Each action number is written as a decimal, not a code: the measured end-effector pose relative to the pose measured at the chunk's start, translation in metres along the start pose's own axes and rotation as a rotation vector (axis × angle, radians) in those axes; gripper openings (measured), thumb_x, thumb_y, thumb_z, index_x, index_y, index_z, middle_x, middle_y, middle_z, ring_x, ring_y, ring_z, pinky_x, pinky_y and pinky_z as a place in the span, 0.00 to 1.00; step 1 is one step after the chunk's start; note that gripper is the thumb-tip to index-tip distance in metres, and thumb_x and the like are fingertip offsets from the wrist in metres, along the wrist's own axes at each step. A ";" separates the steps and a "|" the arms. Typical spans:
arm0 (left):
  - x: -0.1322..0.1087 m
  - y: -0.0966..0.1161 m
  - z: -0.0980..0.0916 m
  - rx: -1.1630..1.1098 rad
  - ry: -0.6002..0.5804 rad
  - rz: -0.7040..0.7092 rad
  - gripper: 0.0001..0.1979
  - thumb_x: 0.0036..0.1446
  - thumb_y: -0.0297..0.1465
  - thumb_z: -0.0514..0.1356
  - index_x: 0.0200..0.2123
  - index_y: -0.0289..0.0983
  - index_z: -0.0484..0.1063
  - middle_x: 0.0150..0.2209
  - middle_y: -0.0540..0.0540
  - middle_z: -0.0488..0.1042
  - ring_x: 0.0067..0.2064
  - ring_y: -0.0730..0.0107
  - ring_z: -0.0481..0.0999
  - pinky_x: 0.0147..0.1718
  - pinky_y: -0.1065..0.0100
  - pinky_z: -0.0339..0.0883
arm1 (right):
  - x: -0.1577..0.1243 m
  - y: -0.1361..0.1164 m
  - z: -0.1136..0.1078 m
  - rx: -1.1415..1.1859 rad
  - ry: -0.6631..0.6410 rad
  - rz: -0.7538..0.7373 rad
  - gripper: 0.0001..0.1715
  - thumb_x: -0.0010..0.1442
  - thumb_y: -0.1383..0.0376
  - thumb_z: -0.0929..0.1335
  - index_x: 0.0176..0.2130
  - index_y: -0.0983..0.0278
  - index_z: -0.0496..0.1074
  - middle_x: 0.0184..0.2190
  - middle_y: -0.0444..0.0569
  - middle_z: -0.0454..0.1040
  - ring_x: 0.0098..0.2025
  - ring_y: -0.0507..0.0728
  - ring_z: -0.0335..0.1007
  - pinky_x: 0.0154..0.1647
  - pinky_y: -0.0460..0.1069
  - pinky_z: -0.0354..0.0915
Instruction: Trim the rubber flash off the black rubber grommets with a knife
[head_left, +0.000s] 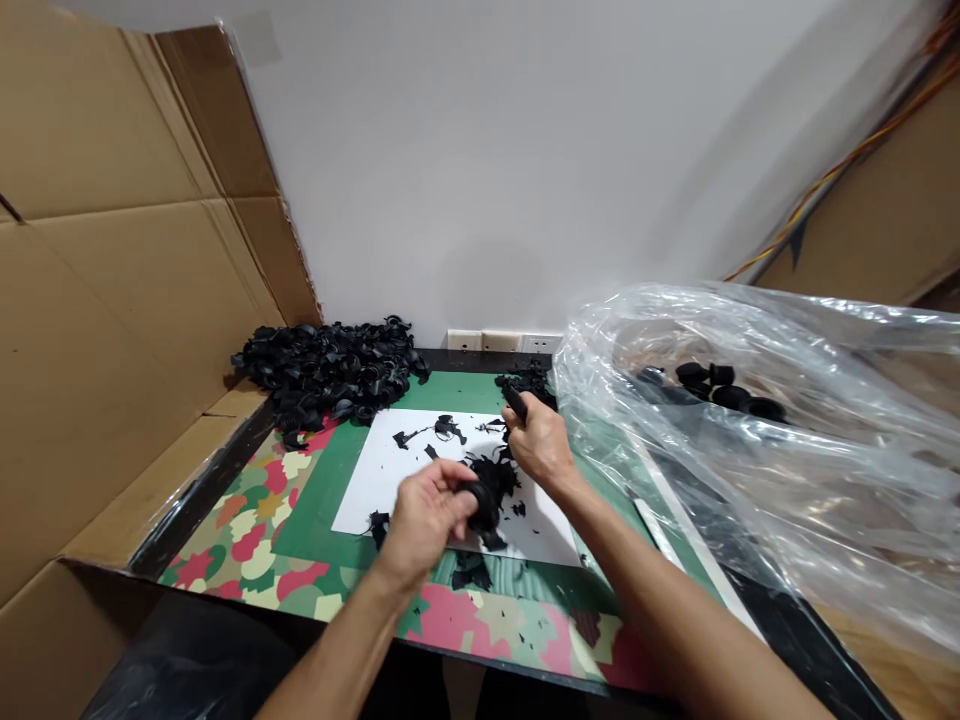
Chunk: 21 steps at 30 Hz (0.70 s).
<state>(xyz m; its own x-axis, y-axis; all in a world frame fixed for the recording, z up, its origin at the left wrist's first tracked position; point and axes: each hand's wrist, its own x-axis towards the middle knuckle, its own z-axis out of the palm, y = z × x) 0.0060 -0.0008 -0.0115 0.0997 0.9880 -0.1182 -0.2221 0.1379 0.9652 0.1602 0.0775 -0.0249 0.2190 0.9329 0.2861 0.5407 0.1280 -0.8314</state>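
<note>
My left hand [424, 518] is closed on a round black rubber part [484, 503] just above a white sheet [405, 470]. My right hand [541, 445] is closed round a dark-handled tool [514, 402], its handle sticking up out of the fist and its tip hidden towards the part. Black offcuts [495, 475] lie scattered on the sheet between and under both hands. The sheet rests on a green cutting mat [315, 500] laid over a camouflage-patterned cover [247, 540].
A heap of black rubber rings [334, 370] lies at the back left. A clear plastic bag [757, 440] holding several black parts [720, 385] fills the right side. Cardboard panels [112, 300] wall in the left. Wall sockets [499, 341] sit behind the table.
</note>
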 end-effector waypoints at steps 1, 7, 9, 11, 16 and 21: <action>0.003 0.002 -0.004 -0.056 0.030 0.022 0.13 0.37 0.29 0.70 0.29 0.34 0.73 0.21 0.53 0.69 0.16 0.83 0.62 0.15 0.76 0.52 | 0.002 0.003 -0.005 -0.001 -0.015 -0.004 0.07 0.52 0.64 0.62 0.24 0.60 0.63 0.19 0.44 0.67 0.25 0.57 0.62 0.27 0.49 0.56; 0.018 0.010 -0.018 -0.204 0.052 -0.029 0.23 0.33 0.33 0.75 0.33 0.34 0.71 0.22 0.54 0.68 0.17 0.83 0.63 0.15 0.79 0.51 | -0.011 0.008 -0.018 0.056 -0.174 -0.061 0.09 0.52 0.62 0.64 0.27 0.62 0.72 0.24 0.47 0.75 0.29 0.59 0.72 0.32 0.51 0.64; 0.019 0.009 -0.018 -0.238 0.065 -0.043 0.23 0.32 0.32 0.75 0.33 0.33 0.71 0.21 0.55 0.68 0.17 0.84 0.61 0.14 0.80 0.50 | -0.016 0.004 -0.018 0.079 -0.184 -0.097 0.10 0.51 0.62 0.66 0.32 0.62 0.75 0.32 0.50 0.79 0.36 0.61 0.74 0.39 0.53 0.66; 0.019 0.009 -0.017 -0.289 0.096 -0.064 0.23 0.31 0.30 0.75 0.32 0.33 0.71 0.20 0.55 0.67 0.17 0.84 0.60 0.13 0.80 0.51 | -0.021 -0.001 -0.019 0.123 -0.136 -0.146 0.13 0.51 0.62 0.67 0.37 0.61 0.76 0.39 0.52 0.78 0.42 0.62 0.74 0.45 0.54 0.66; 0.023 0.014 -0.014 -0.457 0.163 -0.153 0.14 0.39 0.23 0.70 0.30 0.32 0.70 0.22 0.52 0.69 0.19 0.78 0.66 0.12 0.78 0.55 | -0.040 -0.018 -0.018 0.344 -0.145 -0.125 0.13 0.53 0.60 0.67 0.38 0.61 0.74 0.38 0.51 0.77 0.39 0.60 0.73 0.41 0.54 0.67; 0.021 0.014 -0.008 -0.501 0.136 -0.208 0.07 0.48 0.22 0.64 0.30 0.33 0.69 0.23 0.51 0.68 0.19 0.78 0.67 0.13 0.78 0.55 | -0.055 -0.028 -0.003 0.452 -0.273 -0.071 0.17 0.49 0.62 0.68 0.41 0.61 0.74 0.37 0.49 0.77 0.35 0.57 0.72 0.37 0.51 0.66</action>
<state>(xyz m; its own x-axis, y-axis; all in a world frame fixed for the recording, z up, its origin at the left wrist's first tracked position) -0.0026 0.0226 -0.0021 0.0717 0.9319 -0.3556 -0.6484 0.3144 0.6933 0.1359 0.0215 -0.0162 -0.0572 0.9625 0.2652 0.1292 0.2705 -0.9540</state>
